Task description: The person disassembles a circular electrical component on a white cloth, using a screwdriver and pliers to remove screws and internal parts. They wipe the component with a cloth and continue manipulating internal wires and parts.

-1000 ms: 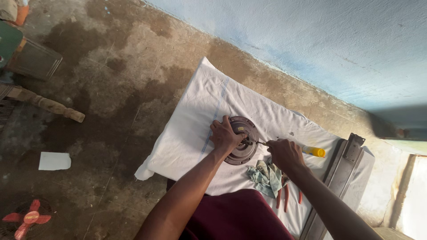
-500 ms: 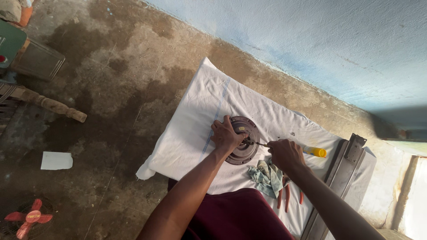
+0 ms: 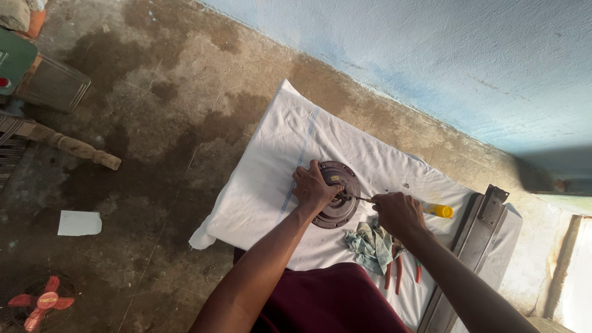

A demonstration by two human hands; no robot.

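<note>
Concrete floor [image 3: 154, 123], stained dark in patches; pale blue wall [image 3: 431, 55] from 12 to 3 o'clock.

White cloth [image 3: 271, 166], spread on the floor at frame centre, bears the work.

Grey metal channel [image 3: 468, 253], at 4 o'clock, lower end cut off by the frame.

Round metal housing [image 3: 341, 213], dark, dished, at the centre of the cloth. Judged heavy, rigid and greasy; best held by the rim.

Left hand [image 3: 314, 188], fingers curled over the housing's 9 o'clock rim, pressing it down; the hand hides much of that side.

Right hand [image 3: 399, 214], fingers closed around a screwdriver [image 3: 439, 210]; only the yellow handle end and thin shaft show, tip at the housing's hub, contact point too small to make out.

Rag [image 3: 369, 245], grey-green, crumpled at 5 o'clock of the housing.

Red-handled pliers [image 3: 394, 274], partly under the right forearm.

Red fan blade [image 3: 40, 302], at 8 o'clock, well apart.
</note>
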